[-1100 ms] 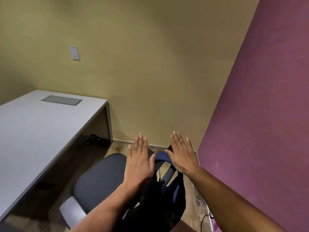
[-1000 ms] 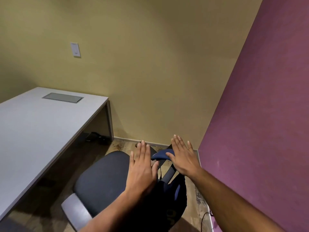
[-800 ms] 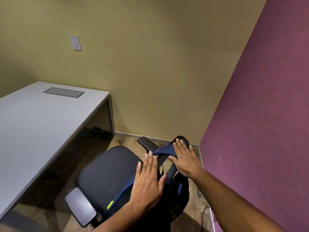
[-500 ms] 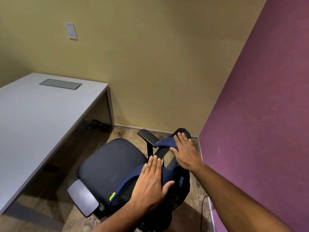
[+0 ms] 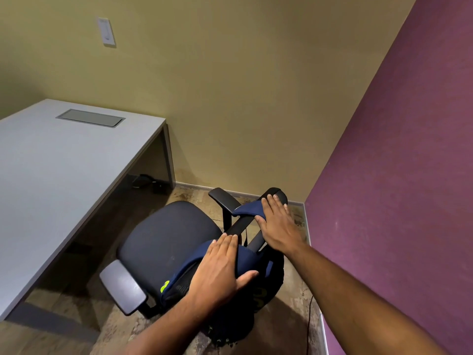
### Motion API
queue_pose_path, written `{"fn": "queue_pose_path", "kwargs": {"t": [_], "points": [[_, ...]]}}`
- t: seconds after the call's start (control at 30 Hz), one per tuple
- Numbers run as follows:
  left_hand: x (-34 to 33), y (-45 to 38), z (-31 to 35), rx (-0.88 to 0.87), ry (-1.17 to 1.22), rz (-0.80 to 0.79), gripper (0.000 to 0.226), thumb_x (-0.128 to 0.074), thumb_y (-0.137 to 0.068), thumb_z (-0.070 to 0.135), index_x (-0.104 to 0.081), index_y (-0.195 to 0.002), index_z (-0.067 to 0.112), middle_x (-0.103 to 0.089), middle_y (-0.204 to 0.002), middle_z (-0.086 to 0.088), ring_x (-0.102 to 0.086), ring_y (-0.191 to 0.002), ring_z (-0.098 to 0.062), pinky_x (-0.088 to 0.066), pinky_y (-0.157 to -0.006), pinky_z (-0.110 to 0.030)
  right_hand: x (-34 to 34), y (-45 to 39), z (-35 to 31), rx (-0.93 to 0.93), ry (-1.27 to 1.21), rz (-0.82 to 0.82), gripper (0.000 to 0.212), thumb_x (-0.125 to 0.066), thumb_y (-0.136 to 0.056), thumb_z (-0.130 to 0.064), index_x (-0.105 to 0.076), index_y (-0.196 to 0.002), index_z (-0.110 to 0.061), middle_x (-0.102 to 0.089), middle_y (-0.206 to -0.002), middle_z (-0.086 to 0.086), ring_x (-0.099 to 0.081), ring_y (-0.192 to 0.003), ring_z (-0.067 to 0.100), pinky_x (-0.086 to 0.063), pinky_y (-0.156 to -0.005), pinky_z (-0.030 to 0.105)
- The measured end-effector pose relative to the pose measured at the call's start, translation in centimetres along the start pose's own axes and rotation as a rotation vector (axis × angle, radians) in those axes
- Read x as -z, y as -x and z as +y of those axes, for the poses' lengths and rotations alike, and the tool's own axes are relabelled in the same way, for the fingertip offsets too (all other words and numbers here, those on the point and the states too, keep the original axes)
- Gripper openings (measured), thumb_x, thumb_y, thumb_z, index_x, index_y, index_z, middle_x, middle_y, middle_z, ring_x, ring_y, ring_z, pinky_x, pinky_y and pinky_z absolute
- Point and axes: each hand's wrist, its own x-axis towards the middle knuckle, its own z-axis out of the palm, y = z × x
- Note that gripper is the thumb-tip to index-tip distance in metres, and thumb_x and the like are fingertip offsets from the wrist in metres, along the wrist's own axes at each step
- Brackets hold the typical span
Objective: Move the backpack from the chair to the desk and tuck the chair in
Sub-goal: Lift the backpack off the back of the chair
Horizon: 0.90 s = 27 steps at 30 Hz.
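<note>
at lower centre, the backpack [image 5: 245, 262] hangs on the chair [image 5: 169, 242] back, left hand [image 5: 220, 270] and right hand [image 5: 277, 226] flat on its straps, fingers uncurled; bare desk [image 5: 64, 170] left, purple wall [image 5: 396, 175] close right.

The desk [image 5: 64, 170] stands at the left, its far end against the back wall, with a cable hatch [image 5: 90, 118] set into its top near that end. The office chair [image 5: 166, 242] stands to the right of the desk, pulled out from it, between the desk and the right-hand wall. The backpack [image 5: 245, 283] hangs over the chair's backrest, on the side nearest the viewer. The left hand [image 5: 220, 270] lies on the backpack's top; the right hand [image 5: 277, 224] lies on its strap [image 5: 247, 210], farther back. A wall plate [image 5: 106, 32] sits high above the desk. Cables [image 5: 146, 181] lie on the floor under the desk's far end.
</note>
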Motion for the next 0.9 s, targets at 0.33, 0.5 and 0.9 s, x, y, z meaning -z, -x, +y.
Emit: {"fn": "queue_pose_path", "kwargs": {"t": [0.33, 0.5, 0.9], "points": [[1.6, -0.2, -3.8, 0.004, 0.007, 0.065, 0.1, -0.046, -0.083, 0.084, -0.038, -0.151, 0.012, -0.047, -0.152, -0.007, -0.039, -0.142, -0.022, -0.017, -0.122, -0.032, -0.1, -1.6, -2.9, 0.062, 0.014, 0.011, 0.06, -0.025, -0.109, -0.042, -0.016, -0.162, -0.016, -0.014, -0.17, 0.008, -0.005, -0.157, 0.021, -0.002, -0.127, 0.041], [2.2, 0.1, -4.1, 0.002, 0.018, 0.077, 0.106, -0.055, -0.071, 0.089, -0.048, -0.141, 0.01, -0.054, -0.14, -0.007, -0.048, -0.13, -0.025, -0.027, -0.119, -0.037, 0.0, -2.0, -2.7, 0.099, 0.053, 0.019, 0.057, -0.029, -0.107, -0.044, -0.029, -0.159, -0.021, -0.036, -0.157, 0.014, -0.033, -0.142, 0.032, -0.028, -0.118, 0.047], [3.5, 2.6, -4.6, -0.02, -0.335, 0.144, 0.093, -0.041, -0.077, 0.093, -0.056, -0.104, 0.006, -0.054, -0.099, -0.008, -0.049, -0.092, -0.027, -0.036, -0.104, -0.041, 1.9, -4.0, -2.9, 0.193, 0.039, -0.066, 0.055, -0.052, -0.097, -0.048, -0.05, -0.145, -0.022, -0.047, -0.127, 0.014, -0.048, -0.119, 0.035, -0.038, -0.104, 0.045]]}}
